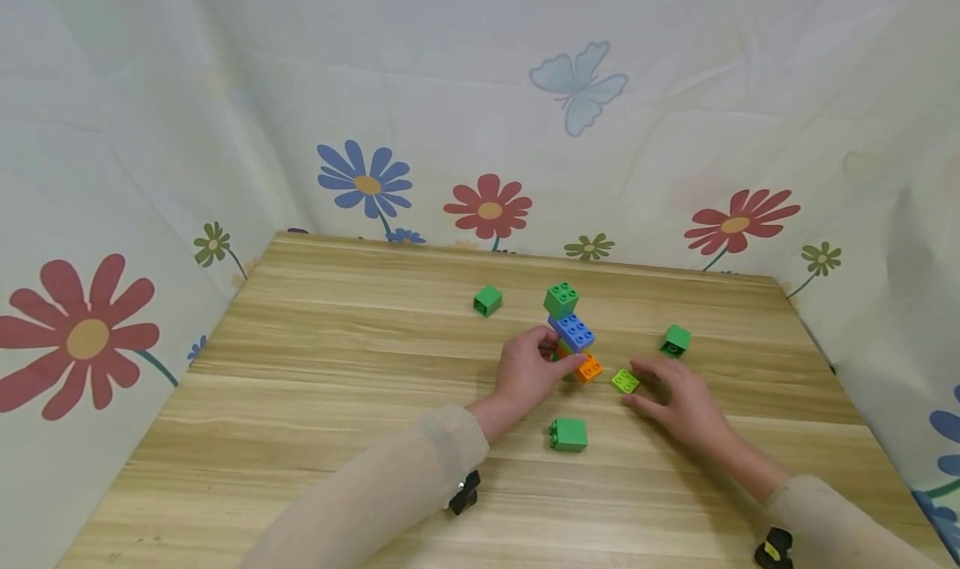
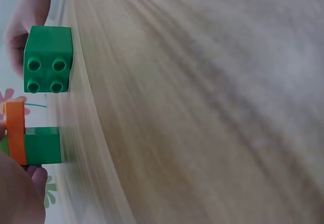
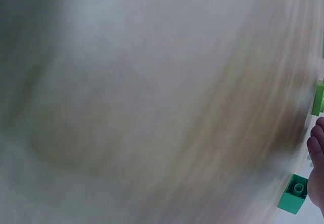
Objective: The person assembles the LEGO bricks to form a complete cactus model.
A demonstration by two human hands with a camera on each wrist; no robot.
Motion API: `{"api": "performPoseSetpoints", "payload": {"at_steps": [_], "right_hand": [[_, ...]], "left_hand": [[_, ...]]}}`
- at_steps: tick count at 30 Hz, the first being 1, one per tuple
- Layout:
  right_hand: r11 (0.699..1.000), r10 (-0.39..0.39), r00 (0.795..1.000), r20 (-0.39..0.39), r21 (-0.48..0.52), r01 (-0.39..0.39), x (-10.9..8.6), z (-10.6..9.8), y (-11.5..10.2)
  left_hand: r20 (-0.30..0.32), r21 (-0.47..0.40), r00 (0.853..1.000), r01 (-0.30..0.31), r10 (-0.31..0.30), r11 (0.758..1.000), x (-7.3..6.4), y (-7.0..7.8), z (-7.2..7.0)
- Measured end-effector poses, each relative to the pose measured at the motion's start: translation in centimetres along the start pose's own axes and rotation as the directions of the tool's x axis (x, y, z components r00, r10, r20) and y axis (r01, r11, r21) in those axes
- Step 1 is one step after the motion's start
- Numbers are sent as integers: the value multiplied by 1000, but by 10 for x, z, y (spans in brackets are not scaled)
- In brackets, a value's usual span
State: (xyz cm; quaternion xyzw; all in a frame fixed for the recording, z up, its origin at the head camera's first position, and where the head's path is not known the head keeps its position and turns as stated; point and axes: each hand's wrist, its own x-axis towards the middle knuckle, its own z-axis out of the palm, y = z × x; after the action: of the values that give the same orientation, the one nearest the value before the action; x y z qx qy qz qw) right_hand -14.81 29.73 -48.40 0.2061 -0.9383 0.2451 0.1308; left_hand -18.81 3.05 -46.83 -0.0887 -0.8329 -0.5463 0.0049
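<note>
My left hand (image 1: pixel 528 369) grips a stack of toy building bricks low down, thumb on the near side. The stack has a green brick (image 2: pixel 43 146) at the bottom, then an orange brick (image 1: pixel 589 369), a lime piece mostly hidden by the hand, a blue brick (image 1: pixel 573 332) and a green brick (image 1: pixel 561 301) on top. Just right of it, a small lime brick (image 1: pixel 625 381) lies studs up on the table. My right hand (image 1: pixel 682 402) has its thumb and fingers spread either side of this brick; whether they touch it is unclear.
A loose green brick (image 1: pixel 568 435) lies on its side in front of the stack. Another green brick (image 1: pixel 487 301) is at the back left, and a third green brick (image 1: pixel 676 341) is beyond the right hand. Flowered cloth (image 1: pixel 420 102) hangs behind the wooden table (image 1: pixel 337 319).
</note>
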Motion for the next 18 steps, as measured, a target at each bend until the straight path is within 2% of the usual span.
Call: {"api": "performPoseSetpoints", "payload": {"at_steps": [13,18], "right_hand": [[994,-91,995,-34,-57,89,6,8,4],[993,-109,994,-20,-48,108,8,7,5]], "left_hand": [[-33,-1,999,-7,7,1000,-2,1,2],[-41,-6,999,-8,7,1000,-2,0,3]]}}
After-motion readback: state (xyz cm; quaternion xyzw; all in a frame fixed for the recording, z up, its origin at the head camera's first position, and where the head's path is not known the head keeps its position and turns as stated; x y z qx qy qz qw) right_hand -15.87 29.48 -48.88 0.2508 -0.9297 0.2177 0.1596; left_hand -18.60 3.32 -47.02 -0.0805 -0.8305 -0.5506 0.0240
